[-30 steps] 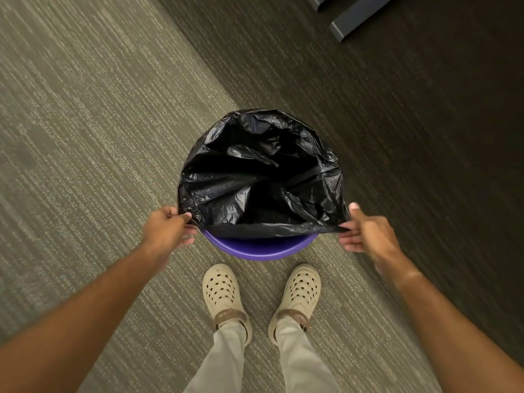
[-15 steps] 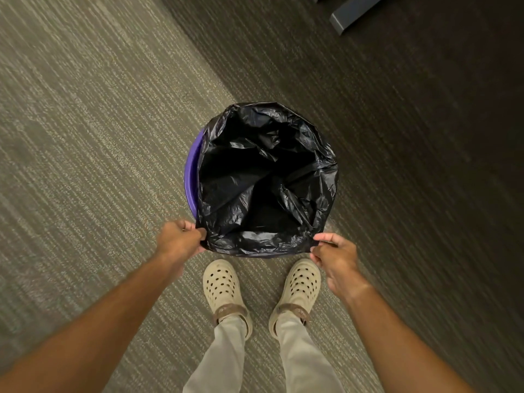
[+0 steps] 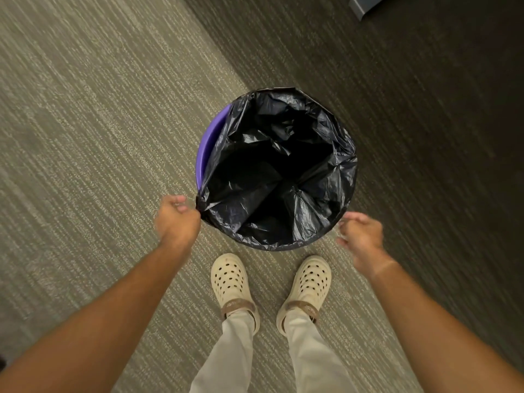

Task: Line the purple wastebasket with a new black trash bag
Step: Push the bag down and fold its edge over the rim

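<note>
The purple wastebasket [image 3: 206, 143] stands on the carpet in front of my feet. A black trash bag [image 3: 283, 171] hangs open inside it, its edge folded over the near, right and far rim. The left rim shows bare purple. My left hand [image 3: 176, 219] is curled at the bag's near-left corner and pinches the plastic there. Blurred, my right hand [image 3: 359, 234] sits just beside the near-right rim with its fingers loosely apart and no plastic in them.
Below the basket are my two cream clogs [image 3: 229, 279] and light trousers. The floor is pale striped carpet on the left and dark carpet [image 3: 425, 137] on the right. A grey furniture foot [image 3: 365, 5] shows at the top right.
The bag's near edge now wraps over the near rim. My right hand has let go and moved out to the right. The left hand keeps hold at the near-left corner.
</note>
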A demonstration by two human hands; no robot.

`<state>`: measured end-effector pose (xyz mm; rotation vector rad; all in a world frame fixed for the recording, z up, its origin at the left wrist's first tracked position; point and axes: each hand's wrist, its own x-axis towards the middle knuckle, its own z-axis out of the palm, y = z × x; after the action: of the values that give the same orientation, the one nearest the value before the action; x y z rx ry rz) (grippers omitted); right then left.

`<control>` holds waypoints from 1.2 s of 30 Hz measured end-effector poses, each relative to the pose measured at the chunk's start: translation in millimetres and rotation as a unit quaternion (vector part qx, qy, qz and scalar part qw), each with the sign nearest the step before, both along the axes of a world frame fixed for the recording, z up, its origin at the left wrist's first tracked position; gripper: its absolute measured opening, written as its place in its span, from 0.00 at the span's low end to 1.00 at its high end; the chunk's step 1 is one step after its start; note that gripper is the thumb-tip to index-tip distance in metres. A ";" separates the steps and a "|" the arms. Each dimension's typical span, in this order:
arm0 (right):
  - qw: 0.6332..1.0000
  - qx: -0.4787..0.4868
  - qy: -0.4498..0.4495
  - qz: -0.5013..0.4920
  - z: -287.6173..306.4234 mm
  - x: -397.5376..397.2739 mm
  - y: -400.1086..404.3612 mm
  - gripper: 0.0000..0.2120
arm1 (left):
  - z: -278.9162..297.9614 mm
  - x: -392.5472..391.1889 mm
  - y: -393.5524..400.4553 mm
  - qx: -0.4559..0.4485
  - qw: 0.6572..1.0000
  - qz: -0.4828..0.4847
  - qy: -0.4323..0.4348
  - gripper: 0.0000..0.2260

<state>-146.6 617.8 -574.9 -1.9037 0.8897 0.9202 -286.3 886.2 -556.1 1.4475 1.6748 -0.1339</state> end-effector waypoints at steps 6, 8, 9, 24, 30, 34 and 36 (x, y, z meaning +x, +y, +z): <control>0.954 -0.050 -0.273 0.117 21.7 69.0 29.7 0.13 | 10.9 28.2 9.2 0.184 0.949 -0.243 -0.079 0.18; 0.939 -0.042 -0.271 0.208 16.9 83.4 44.5 0.14 | 3.3 35.5 14.9 0.197 0.939 -0.273 -0.064 0.15; 0.933 -0.045 -0.270 0.233 12.7 88.9 50.2 0.11 | 0.6 38.4 18.5 0.209 0.940 -0.263 -0.064 0.11; 0.991 -0.008 -0.111 0.077 -7.2 122.5 55.0 0.08 | -32.1 55.2 73.6 -0.062 0.997 0.001 -0.054 0.09; 0.859 -0.056 -0.402 0.312 16.6 139.2 89.7 0.12 | 3.4 87.7 63.3 0.132 0.974 -0.106 -0.153 0.17; 0.823 -0.020 -0.358 0.441 8.9 150.7 123.3 0.12 | -1.2 113.0 58.7 0.198 0.922 -0.302 -0.140 0.10; 0.827 -0.025 -0.353 0.436 5.9 156.1 130.0 0.06 | -4.9 118.7 63.9 0.192 0.926 -0.289 -0.152 0.05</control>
<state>9.5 747.8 -568.9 -2.4574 -0.4630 0.5503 -167.6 950.1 -561.0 2.1116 1.0170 0.1011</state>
